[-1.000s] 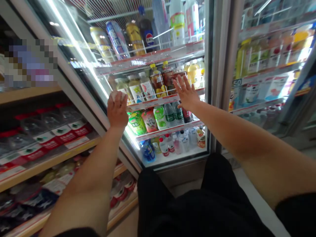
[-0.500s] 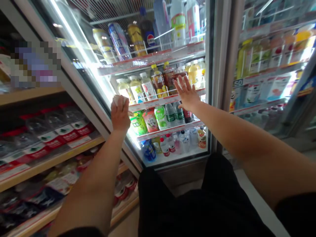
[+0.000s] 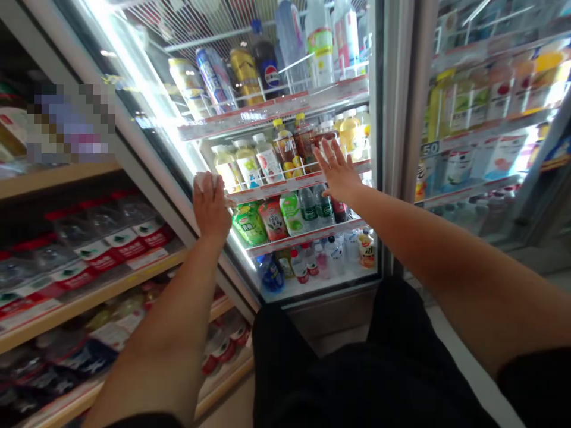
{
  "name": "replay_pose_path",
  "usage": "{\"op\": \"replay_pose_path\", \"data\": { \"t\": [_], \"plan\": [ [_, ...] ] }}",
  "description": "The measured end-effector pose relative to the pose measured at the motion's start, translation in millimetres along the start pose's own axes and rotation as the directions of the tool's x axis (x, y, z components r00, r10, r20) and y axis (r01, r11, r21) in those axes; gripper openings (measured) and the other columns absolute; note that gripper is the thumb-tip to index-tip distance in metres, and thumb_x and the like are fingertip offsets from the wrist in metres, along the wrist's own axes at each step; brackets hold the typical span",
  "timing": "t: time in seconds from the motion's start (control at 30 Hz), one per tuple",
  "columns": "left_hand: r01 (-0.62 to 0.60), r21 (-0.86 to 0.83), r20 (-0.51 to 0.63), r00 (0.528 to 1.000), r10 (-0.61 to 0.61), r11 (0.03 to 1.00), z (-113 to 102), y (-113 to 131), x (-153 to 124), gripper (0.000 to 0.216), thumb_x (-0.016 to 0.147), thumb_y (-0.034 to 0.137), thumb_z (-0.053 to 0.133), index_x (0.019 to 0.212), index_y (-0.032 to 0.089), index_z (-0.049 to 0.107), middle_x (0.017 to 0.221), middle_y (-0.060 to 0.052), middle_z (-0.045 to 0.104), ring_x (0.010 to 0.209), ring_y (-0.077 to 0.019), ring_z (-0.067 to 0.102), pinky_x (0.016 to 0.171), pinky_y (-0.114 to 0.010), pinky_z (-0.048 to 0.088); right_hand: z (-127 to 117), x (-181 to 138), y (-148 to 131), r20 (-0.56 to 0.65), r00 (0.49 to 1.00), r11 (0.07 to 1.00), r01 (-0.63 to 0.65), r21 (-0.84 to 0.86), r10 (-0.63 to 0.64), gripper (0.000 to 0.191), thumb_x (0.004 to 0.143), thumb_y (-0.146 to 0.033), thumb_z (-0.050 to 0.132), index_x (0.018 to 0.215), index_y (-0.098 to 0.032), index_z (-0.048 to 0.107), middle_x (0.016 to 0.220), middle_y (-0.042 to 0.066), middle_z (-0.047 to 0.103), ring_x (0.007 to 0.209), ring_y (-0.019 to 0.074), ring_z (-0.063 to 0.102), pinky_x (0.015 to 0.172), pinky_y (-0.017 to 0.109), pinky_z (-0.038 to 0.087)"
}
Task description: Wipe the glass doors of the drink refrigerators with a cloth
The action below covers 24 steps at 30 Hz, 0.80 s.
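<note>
My left hand (image 3: 210, 205) lies against the left part of the glass door (image 3: 294, 297), over what looks like a white cloth or tissue (image 3: 203, 176). Bits of it show at the fingertips and beside the thumb; the rest is hidden under the palm. My right hand (image 3: 339, 172) is spread on or very near the glass at the right, fingers apart, holding nothing. Behind the door stand bottled drinks: a bottle with a yellow cap (image 3: 285, 148), a green bottle (image 3: 250, 224) and a cola bottle (image 3: 266, 62).
A metal door frame (image 3: 397, 119) divides this cooler from another one with drinks (image 3: 473, 107) at the right. On the left, wooden-edged shelves (image 3: 93, 279) carry several red-lidded clear jars (image 3: 74, 223). My dark-clothed legs (image 3: 285, 356) are close to the cooler's base.
My left hand has shifted slightly left across the glass with the white cloth. My right hand stays in nearly the same place. The view has tilted a little.
</note>
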<state>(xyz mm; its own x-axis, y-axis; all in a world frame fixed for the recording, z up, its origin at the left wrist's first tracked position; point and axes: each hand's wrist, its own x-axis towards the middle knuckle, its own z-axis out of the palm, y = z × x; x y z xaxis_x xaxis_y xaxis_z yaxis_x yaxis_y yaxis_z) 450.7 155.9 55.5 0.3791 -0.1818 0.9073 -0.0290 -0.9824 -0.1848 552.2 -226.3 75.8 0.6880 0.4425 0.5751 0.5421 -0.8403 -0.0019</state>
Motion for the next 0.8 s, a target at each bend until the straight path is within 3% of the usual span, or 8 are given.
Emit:
{"op": "replay_pose_path", "data": {
  "t": [0.2,0.3,0.43,0.53,0.67,0.8],
  "plan": [
    [-0.029,-0.052,0.052,0.998,0.032,0.998,7.7,14.1,-32.6,0.058,0.099,0.016,0.045,0.156,0.027,0.052,0.163,-0.012,0.046,0.162,-0.0328,0.015,0.131,-0.066,0.02,-0.7,-1.5,0.1,0.013,1.0,1.0,0.011,-0.004,-0.011,0.127,0.079,-0.021,0.082,0.17,-0.015,-0.006,0.176,0.008,-0.018,0.163,0.0365,-0.014,0.132,0.061,0.012],
    [-0.037,-0.056,0.042,0.998,0.04,0.998,4.3,4.6,-16.9,0.059,0.098,0.016,0.047,0.155,0.029,0.053,0.163,-0.01,0.046,0.162,-0.0317,0.017,0.131,-0.065,0.02,-1.4,-1.8,0.2,0.015,1.0,1.0,0.005,0.011,-0.006,0.127,0.078,-0.021,0.083,0.17,-0.017,-0.004,0.176,0.007,-0.016,0.163,0.0358,-0.013,0.132,0.061,0.012],
    [-0.023,-0.036,0.007,1.0,0.023,0.999,-0.2,1.7,17.4,0.064,0.098,0.015,0.044,0.162,0.025,0.042,0.171,-0.01,0.033,0.163,-0.0329,0.013,0.132,-0.064,0.016,-1.8,-2.0,-0.6,0.012,1.0,1.0,0.005,0.024,-0.005,0.128,0.076,-0.019,0.083,0.17,-0.018,-0.004,0.177,0.007,-0.016,0.163,0.0358,-0.013,0.132,0.062,0.012],
    [-0.084,-0.032,0.029,0.996,0.085,0.996,6.3,26.7,15.7,0.065,0.099,0.011,0.041,0.163,0.02,0.039,0.172,-0.011,0.03,0.162,-0.0329,0.012,0.132,-0.061,0.02,0.5,-1.3,0.0,0.0,1.0,1.0,0.012,0.022,-0.012,0.126,0.078,-0.02,0.081,0.17,-0.018,-0.006,0.177,0.007,-0.016,0.163,0.0366,-0.014,0.131,0.062,0.011],
    [-0.244,-0.057,0.108,0.962,0.249,0.968,18.3,67.6,-4.6,0.057,0.102,0.01,0.037,0.155,0.025,0.051,0.164,-0.008,0.046,0.161,-0.0282,0.015,0.132,-0.055,0.027,6.7,1.2,2.6,-0.007,1.0,1.0,0.017,0.008,-0.017,0.127,0.078,-0.023,0.081,0.17,-0.017,-0.007,0.177,0.008,-0.017,0.163,0.0367,-0.014,0.132,0.062,0.011],
    [-0.261,-0.069,0.099,0.959,0.267,0.963,13.4,69.4,16.6,0.061,0.103,0.01,0.036,0.16,0.03,0.043,0.165,-0.006,0.045,0.162,-0.0259,0.016,0.131,-0.053,0.029,11.7,3.0,5.7,-0.04,0.999,0.999,0.031,0.036,-0.029,0.129,0.076,-0.022,0.08,0.169,-0.027,-0.01,0.177,0.003,-0.014,0.163,0.0353,-0.013,0.131,0.066,0.011]
  ]
}}
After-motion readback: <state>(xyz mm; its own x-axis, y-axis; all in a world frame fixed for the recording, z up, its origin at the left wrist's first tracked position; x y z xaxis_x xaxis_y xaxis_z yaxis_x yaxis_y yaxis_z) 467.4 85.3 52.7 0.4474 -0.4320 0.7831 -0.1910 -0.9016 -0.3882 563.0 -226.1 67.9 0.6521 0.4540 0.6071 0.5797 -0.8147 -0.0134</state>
